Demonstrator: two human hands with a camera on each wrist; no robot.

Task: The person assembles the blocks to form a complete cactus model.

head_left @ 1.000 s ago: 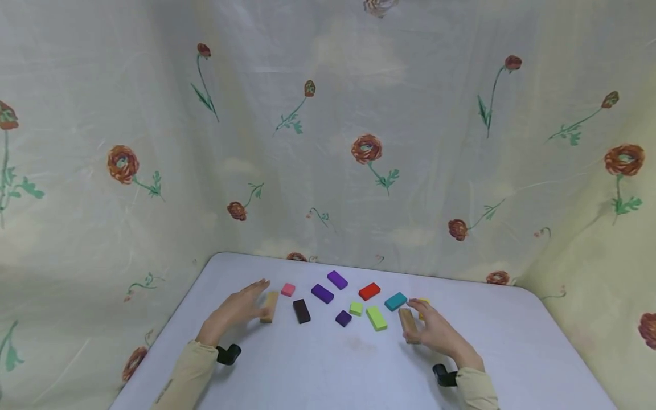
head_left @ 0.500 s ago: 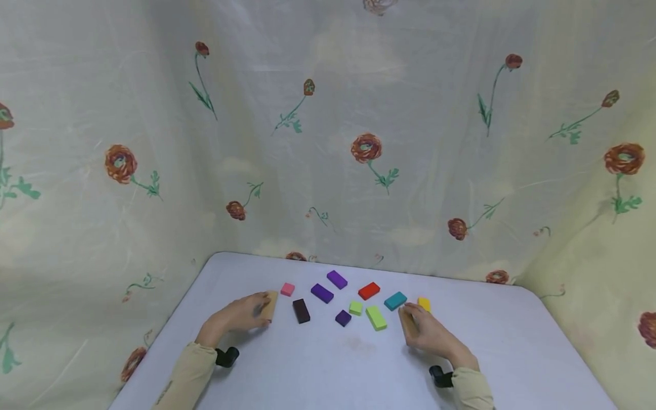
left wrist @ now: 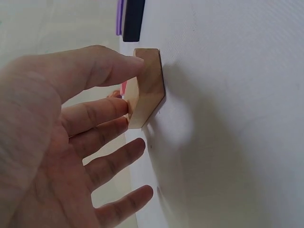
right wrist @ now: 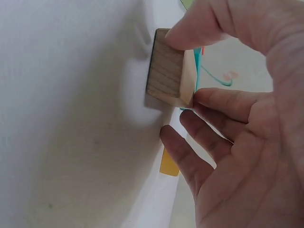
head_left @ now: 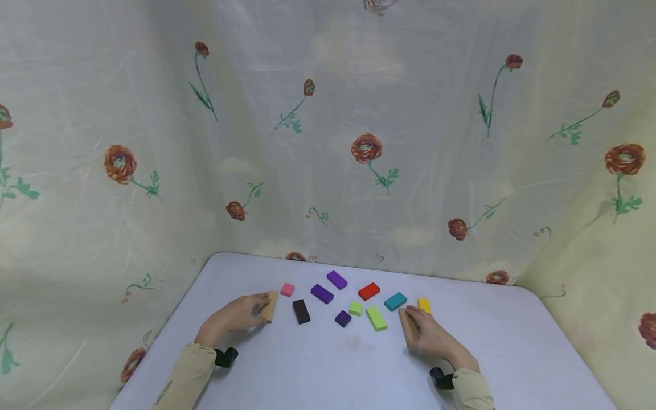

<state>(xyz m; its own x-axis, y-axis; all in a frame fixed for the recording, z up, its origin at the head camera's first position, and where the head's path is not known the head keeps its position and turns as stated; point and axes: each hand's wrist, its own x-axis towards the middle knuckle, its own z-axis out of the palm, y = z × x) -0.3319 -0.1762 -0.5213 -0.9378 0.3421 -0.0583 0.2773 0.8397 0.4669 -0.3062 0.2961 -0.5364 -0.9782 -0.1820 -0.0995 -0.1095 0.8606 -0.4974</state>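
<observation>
At the left of the table, my left hand [head_left: 237, 314] pinches a plain wooden block [head_left: 270, 307] between thumb and fingers. The left wrist view has the thumb on the near end of this wooden block [left wrist: 151, 78], while the lower fingers spread loosely beside it. My right hand [head_left: 435, 337] grips a second wooden block [head_left: 406, 326] on the right side. Up close in the right wrist view, the thumb lies at one end of that block [right wrist: 165, 71] and the index finger reaches its far edge. Both blocks sit low, close over the white table.
Between the hands lie a black block [head_left: 301, 311], a pink block [head_left: 287, 290], purple blocks [head_left: 322, 294], lime green blocks [head_left: 376, 318], a red block [head_left: 369, 291] and a teal block [head_left: 396, 301]. A yellow block [head_left: 424, 305] is just behind my right hand. Flowered cloth [head_left: 328, 171] hangs behind the table.
Both hands have closed their fingers onto the wooden blocks, which they hovered around earlier. The right hand shifted slightly left, uncovering more of the yellow block. The other blocks have stayed put.
</observation>
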